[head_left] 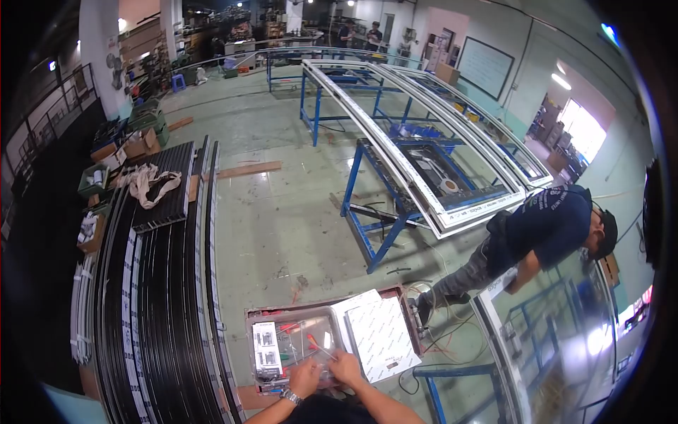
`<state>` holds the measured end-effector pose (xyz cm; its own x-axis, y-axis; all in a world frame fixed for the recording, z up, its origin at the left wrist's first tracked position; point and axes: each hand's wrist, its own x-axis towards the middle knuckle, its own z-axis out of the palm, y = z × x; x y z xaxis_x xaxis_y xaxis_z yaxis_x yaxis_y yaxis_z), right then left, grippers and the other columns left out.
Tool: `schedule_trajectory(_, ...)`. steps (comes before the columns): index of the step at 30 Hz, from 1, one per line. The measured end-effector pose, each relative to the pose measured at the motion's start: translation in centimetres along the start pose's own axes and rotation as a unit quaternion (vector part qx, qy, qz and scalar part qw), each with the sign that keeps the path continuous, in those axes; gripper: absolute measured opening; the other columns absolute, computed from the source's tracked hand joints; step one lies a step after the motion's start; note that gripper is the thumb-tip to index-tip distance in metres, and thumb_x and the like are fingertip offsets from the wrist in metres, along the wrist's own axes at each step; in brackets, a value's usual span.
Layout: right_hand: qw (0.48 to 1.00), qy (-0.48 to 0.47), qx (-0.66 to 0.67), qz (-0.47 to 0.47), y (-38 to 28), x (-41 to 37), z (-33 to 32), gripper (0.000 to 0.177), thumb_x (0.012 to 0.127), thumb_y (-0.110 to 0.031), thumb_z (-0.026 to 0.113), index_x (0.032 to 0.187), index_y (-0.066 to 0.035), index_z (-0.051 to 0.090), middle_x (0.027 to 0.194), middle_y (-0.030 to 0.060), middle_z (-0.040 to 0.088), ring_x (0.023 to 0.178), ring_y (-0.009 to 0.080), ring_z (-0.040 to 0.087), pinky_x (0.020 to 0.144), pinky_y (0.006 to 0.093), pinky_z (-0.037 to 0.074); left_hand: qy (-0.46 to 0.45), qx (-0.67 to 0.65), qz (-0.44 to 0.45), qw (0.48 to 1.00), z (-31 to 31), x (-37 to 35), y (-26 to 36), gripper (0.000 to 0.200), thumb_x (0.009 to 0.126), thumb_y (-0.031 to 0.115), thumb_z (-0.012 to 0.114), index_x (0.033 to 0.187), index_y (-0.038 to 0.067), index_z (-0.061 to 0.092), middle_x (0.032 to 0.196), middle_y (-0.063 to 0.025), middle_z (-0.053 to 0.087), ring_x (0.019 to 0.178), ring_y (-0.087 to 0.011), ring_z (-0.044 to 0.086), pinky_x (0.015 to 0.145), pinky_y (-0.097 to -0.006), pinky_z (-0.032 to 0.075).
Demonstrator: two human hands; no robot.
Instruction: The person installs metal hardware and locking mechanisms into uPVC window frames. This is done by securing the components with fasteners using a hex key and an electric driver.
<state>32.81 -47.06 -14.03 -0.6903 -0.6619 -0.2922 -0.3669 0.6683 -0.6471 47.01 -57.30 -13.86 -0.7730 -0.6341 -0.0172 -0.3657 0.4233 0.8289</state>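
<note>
My left hand (305,377), with a metal watch on the wrist, is over the near edge of a shallow tool bin (330,324). Its fingers are curled, and whatever they hold is hidden. Beside it, my right hand (345,368) is closed at the end of a thin shaft. That shaft leads to an orange handle and looks like a screwdriver (311,340). Loose tools with red and green parts lie in the bin. A small white box with black pictures (267,349) sits at the bin's left, and a white printed carton (381,338) at its right.
Long black profiles (159,304) are stacked on the left, with a cloth (152,185) on top. White frames (402,162) rest on blue stands (353,177). At right, a co-worker (544,222) bends over a glazed panel (544,332). Cables cross the floor.
</note>
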Motion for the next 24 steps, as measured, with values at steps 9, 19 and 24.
schedule_trajectory(9, 0.979, -0.086, 0.185, -0.012, 0.1, 0.1, -2.1, 0.034, 0.091, -0.033, 0.07, 0.107, -0.003, 0.074, 0.094, 0.0202, 0.074, 0.091, 0.0336, 0.072, 0.083, 0.0425, 0.055, -0.092, -0.251, -0.112, 0.957, 0.4, 2.1, -1.1, 0.024, 0.098, 0.018, 0.072, 0.118, 0.006, 0.076, 0.092, -0.0039, 0.075, 0.078, -0.0115, 0.067, 0.069, -0.0299, 0.054)
schedule_trajectory(19, 0.993, -0.067, 0.07, -0.07, 2.1, 0.0, -0.8, 0.028, 0.091, -0.026, 0.072, 0.107, -0.003, 0.071, 0.094, 0.0183, 0.073, 0.089, 0.036, 0.07, 0.081, 0.0428, 0.055, -0.108, -0.313, -0.247, 0.911, 3.1, 1.6, -6.0, 0.037, 0.088, 0.015, 0.077, 0.123, 0.003, 0.073, 0.099, -0.009, 0.077, 0.086, -0.014, 0.073, 0.074, -0.0303, 0.058)
schedule_trajectory(24, 0.979, -0.108, 0.075, -0.154, 3.3, -1.1, -1.1, 0.026, 0.091, -0.017, 0.07, 0.112, -0.002, 0.073, 0.107, 0.0204, 0.072, 0.1, 0.0398, 0.07, 0.089, 0.0438, 0.056, -0.166, -0.203, -0.19, 0.946, 1.9, 0.9, -4.1, 0.04, 0.09, 0.019, 0.072, 0.128, 0.006, 0.069, 0.107, -0.0143, 0.075, 0.097, -0.0264, 0.072, 0.084, -0.0407, 0.057)
